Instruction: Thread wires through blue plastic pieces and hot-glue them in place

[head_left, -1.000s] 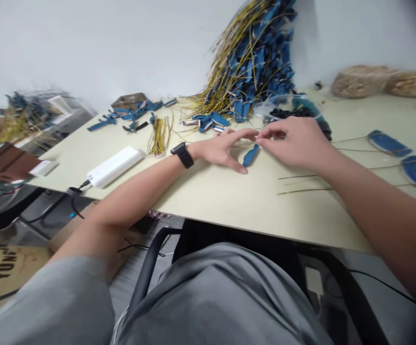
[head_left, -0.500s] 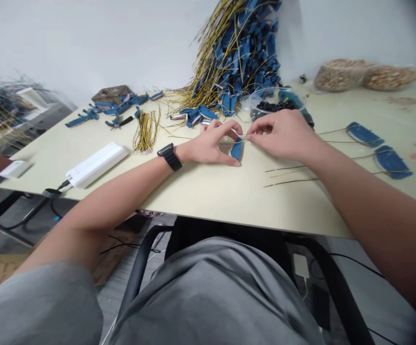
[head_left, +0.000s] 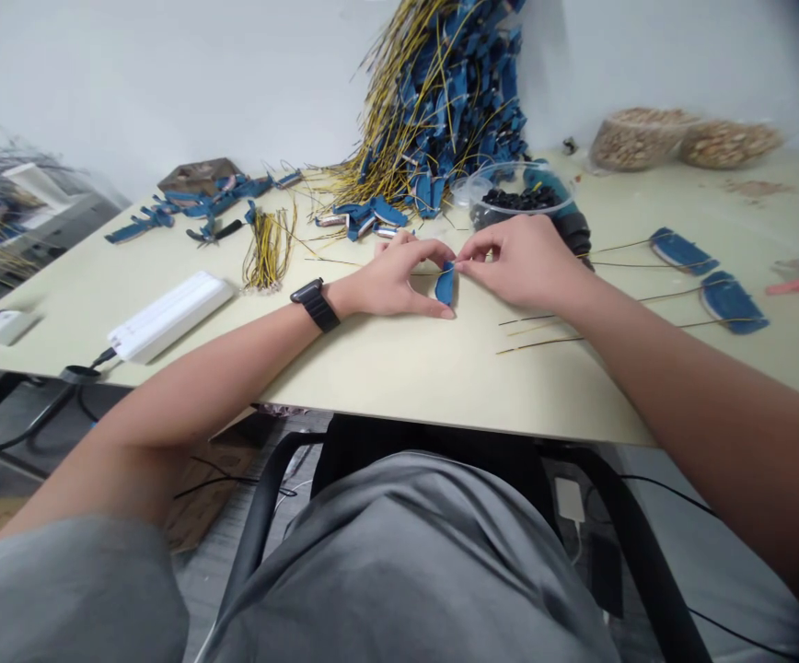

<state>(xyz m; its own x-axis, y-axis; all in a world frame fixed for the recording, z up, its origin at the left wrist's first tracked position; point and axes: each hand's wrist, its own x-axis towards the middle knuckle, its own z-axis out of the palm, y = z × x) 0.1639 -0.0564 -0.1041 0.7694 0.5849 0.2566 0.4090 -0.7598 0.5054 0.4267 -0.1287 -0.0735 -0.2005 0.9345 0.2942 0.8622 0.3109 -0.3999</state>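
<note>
And here's the small blue piece (head_left: 445,284), upright between the hands above the tabletop (head_left: 372,368)! The left hand (head_left: 399,276) arches round it, thumb and forefinger well spread (whether they bear on it, I can't tell); the right hand (head_left: 520,262) pinches its upper end, perhaps by a wire. It looks light, thin, slightly stiff, so best held by its long edges. Room lies toward the front edge; a plastic tub (head_left: 474,187) crowds behind, loose wires (head_left: 538,345) under the right forearm.
</note>
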